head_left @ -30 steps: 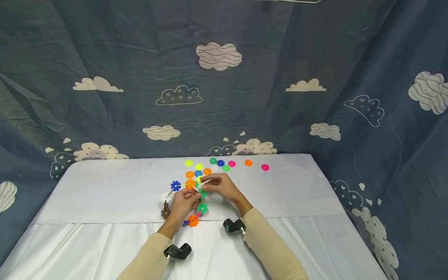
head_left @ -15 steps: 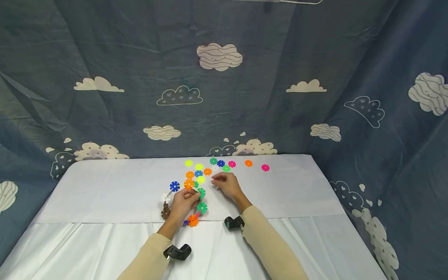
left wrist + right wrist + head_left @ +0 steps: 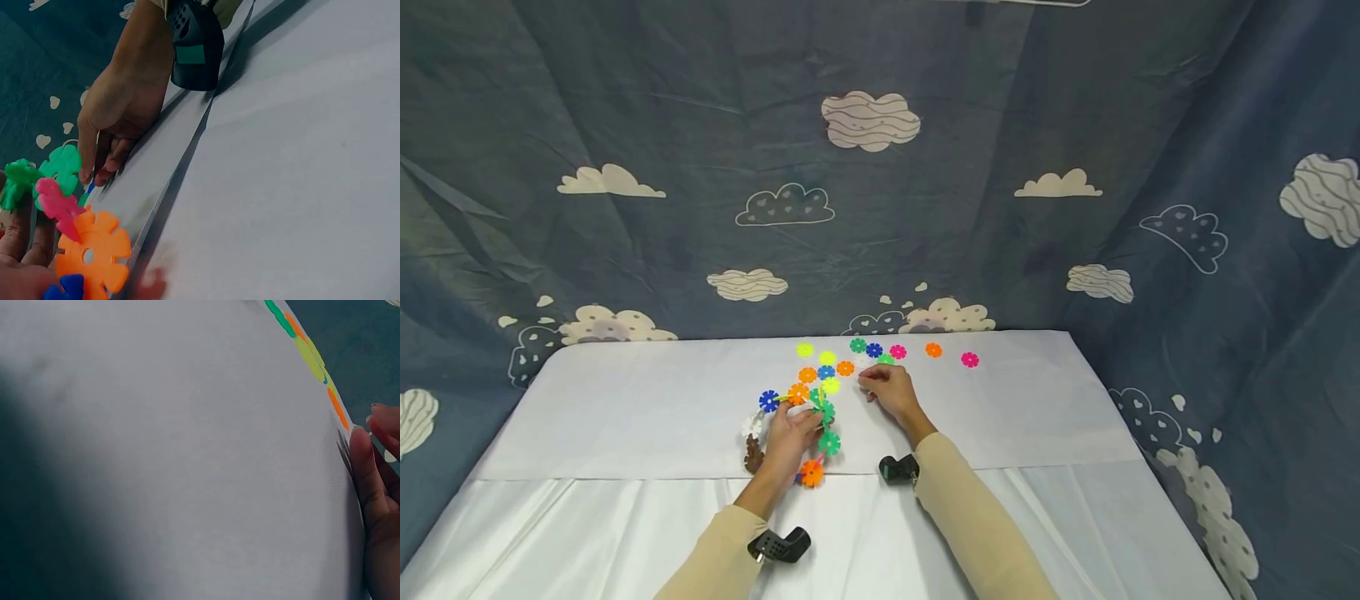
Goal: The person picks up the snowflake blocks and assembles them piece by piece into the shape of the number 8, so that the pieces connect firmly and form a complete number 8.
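My left hand (image 3: 790, 437) holds a ring-like chain of interlocking flower-shaped plastic discs. Around the hand run a blue disc (image 3: 768, 402), a white disc (image 3: 752, 427), brown discs (image 3: 753, 454), an orange disc (image 3: 811, 473) and green discs (image 3: 830, 442). In the left wrist view, fingers show behind the green discs, and a pink disc (image 3: 59, 203) links towards a large orange disc (image 3: 103, 250). My right hand (image 3: 891, 392) is apart from the chain, its fingers loosely bent beside the loose discs. Between its thumb and fingers no disc shows in the right wrist view.
Loose discs lie towards the table's back: yellow (image 3: 827, 357), orange (image 3: 846, 368), blue (image 3: 874, 350), pink (image 3: 898, 352) and others. A pink disc (image 3: 970, 360) lies farthest right. A cloud-patterned curtain (image 3: 925, 233) hangs behind the white-covered table (image 3: 1015, 408).
My right hand has left the chain and moved right, close to the loose discs. The left hand keeps its hold, and the chain's upper part has shifted slightly left.
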Tool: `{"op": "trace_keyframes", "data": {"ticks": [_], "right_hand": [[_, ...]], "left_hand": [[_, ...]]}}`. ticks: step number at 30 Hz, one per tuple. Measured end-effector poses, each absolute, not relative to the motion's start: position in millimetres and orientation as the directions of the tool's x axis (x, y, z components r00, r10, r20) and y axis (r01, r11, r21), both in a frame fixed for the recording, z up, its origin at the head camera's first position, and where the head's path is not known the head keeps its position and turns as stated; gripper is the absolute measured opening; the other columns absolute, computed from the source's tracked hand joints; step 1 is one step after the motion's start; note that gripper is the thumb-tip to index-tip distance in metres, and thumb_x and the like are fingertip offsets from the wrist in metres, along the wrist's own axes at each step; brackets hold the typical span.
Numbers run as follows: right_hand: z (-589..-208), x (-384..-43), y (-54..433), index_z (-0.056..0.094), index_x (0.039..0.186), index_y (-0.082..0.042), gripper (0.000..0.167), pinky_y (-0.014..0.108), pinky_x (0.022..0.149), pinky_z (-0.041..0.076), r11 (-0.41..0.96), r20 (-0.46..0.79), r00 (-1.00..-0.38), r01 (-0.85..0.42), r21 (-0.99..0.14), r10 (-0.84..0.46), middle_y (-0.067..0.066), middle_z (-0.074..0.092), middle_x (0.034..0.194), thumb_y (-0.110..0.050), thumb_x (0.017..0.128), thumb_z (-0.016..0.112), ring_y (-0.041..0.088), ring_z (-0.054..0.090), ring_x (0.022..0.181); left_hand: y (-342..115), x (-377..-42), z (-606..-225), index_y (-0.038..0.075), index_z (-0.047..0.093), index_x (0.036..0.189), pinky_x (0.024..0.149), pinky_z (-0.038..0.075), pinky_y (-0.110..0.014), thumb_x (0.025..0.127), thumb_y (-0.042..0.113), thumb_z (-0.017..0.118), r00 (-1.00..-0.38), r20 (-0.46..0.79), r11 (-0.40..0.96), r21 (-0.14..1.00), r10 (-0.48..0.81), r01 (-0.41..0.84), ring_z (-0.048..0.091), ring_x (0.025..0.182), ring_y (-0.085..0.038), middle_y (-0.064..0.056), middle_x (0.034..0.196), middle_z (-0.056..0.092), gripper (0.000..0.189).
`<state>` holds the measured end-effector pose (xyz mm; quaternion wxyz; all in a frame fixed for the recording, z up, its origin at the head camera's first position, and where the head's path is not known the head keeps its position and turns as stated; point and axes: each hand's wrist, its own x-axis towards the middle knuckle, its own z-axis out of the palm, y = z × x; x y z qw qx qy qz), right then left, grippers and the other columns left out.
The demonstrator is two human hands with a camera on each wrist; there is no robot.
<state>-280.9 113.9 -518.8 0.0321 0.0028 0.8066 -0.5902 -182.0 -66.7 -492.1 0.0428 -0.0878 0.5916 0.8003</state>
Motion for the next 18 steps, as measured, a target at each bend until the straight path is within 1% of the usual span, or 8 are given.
{"op": "trace_keyframes", "data": {"ticks": [2, 4, 5, 7, 9, 12, 15, 18], "right_hand": [[-517.8, -280.7, 113.1, 0.071, 0.098, 0.000, 0.012, 0.024, 0.061, 0.054, 0.308, -0.055, -0.998, 0.041, -0.950, -0.037, 0.009, 0.067, 0.086, -0.009, 0.090, 0.068, 0.014, 0.059, 0.060], [-517.1, -280.5, 113.1, 0.071, 0.098, -0.001, 0.012, 0.024, 0.061, 0.054, 0.314, -0.058, -0.998, 0.044, -0.949, -0.037, 0.008, 0.068, 0.086, -0.009, 0.090, 0.068, 0.014, 0.059, 0.060], [-517.0, -280.4, 113.4, 0.071, 0.098, 0.000, 0.012, 0.024, 0.062, 0.054, 0.316, -0.058, -0.998, 0.043, -0.948, -0.037, 0.009, 0.068, 0.086, -0.009, 0.090, 0.068, 0.015, 0.059, 0.060], [-517.1, -280.7, 113.8, 0.071, 0.098, -0.001, 0.013, 0.024, 0.062, 0.054, 0.312, -0.064, -0.997, 0.050, -0.949, -0.033, 0.009, 0.068, 0.086, -0.010, 0.090, 0.068, 0.015, 0.059, 0.060], [-517.3, -281.2, 114.1, 0.071, 0.099, 0.000, 0.013, 0.024, 0.061, 0.054, 0.303, -0.066, -0.998, 0.055, -0.951, -0.024, 0.010, 0.068, 0.086, -0.009, 0.090, 0.068, 0.015, 0.059, 0.060], [-517.2, -282.3, 113.8, 0.071, 0.099, 0.001, 0.013, 0.024, 0.059, 0.054, 0.284, -0.066, -0.998, 0.059, -0.957, -0.014, 0.011, 0.066, 0.084, -0.008, 0.090, 0.067, 0.015, 0.058, 0.058], [-516.5, -284.2, 112.8, 0.071, 0.099, 0.001, 0.013, 0.023, 0.054, 0.053, 0.293, -0.066, -0.998, 0.061, -0.954, -0.008, 0.011, 0.064, 0.082, -0.008, 0.091, 0.067, 0.014, 0.056, 0.055], [-515.9, -287.5, 109.9, 0.070, 0.104, -0.002, 0.017, 0.021, 0.049, 0.050, 0.355, -0.063, -0.998, 0.055, -0.933, -0.012, 0.008, 0.060, 0.078, -0.010, 0.090, 0.068, 0.013, 0.053, 0.051]], "left_hand": [[-67.9, -180.6, -489.9, -0.010, 0.014, 0.140, 0.089, 0.052, -0.030, 0.094, 0.001, 0.054, -0.982, -0.187, -0.325, 0.930, -0.022, -0.169, 0.064, 0.085, -0.011, -0.021, 0.109, 0.061, 0.061], [-69.0, -179.8, -488.3, -0.011, 0.018, 0.141, 0.086, 0.050, -0.026, 0.095, 0.004, 0.054, -0.983, -0.186, -0.352, 0.920, 0.003, -0.175, 0.063, 0.085, -0.011, -0.011, 0.101, 0.064, 0.060], [-69.3, -179.6, -487.5, -0.012, 0.022, 0.140, 0.084, 0.050, -0.025, 0.096, 0.007, 0.054, -0.982, -0.186, -0.366, 0.913, 0.012, -0.178, 0.063, 0.084, -0.011, -0.007, 0.097, 0.065, 0.058], [-69.8, -179.6, -486.3, -0.009, 0.038, 0.131, 0.080, 0.049, -0.024, 0.098, 0.014, 0.055, -0.981, -0.191, -0.392, 0.901, 0.023, -0.185, 0.061, 0.082, -0.010, 0.001, 0.088, 0.065, 0.044], [-69.9, -180.2, -484.8, -0.001, 0.051, 0.114, 0.077, 0.046, -0.024, 0.098, 0.021, 0.056, -0.977, -0.214, -0.415, 0.887, 0.025, -0.205, 0.059, 0.079, -0.009, 0.005, 0.082, 0.064, 0.028], [-69.6, -180.1, -483.0, 0.007, 0.049, 0.104, 0.075, 0.045, -0.024, 0.099, 0.023, 0.056, -0.974, -0.226, -0.465, 0.859, 0.028, -0.213, 0.060, 0.076, -0.007, 0.007, 0.081, 0.067, 0.017], [-69.8, -179.5, -480.7, 0.007, 0.044, 0.107, 0.076, 0.045, -0.024, 0.100, 0.016, 0.052, -0.978, -0.199, -0.513, 0.835, 0.055, -0.199, 0.063, 0.079, -0.007, 0.004, 0.085, 0.070, 0.014], [-70.7, -178.9, -478.6, 0.007, 0.048, 0.104, 0.078, 0.045, -0.026, 0.100, 0.010, 0.050, -0.984, -0.157, -0.543, 0.821, 0.081, -0.176, 0.062, 0.081, -0.009, 0.002, 0.089, 0.070, 0.006]]}}
